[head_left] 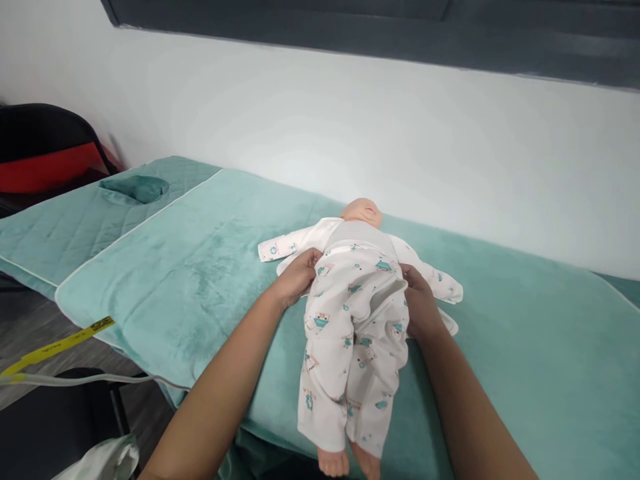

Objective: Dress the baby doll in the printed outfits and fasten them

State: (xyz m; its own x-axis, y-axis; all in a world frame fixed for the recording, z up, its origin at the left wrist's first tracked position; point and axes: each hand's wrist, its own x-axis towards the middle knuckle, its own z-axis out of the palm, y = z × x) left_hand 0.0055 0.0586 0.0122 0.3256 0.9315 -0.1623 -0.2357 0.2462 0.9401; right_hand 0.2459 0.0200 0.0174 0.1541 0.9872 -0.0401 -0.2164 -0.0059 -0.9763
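Note:
A baby doll [361,212] lies on its back on a teal padded table [200,267], head toward the wall and bare feet past the near edge. It wears white printed trousers [350,347] and a white long-sleeved top [300,241]. My left hand [296,277] grips the trousers' waistband at the doll's left side, fingers curled. My right hand [419,303] holds the waistband at the other side, fingers closed on the cloth.
A white wall runs behind the table. At the far left a quilted teal section has a face hole [136,189], with a black and red chair [45,157] behind it. A yellow tape [60,345] and a white cable [75,380] hang at the lower left.

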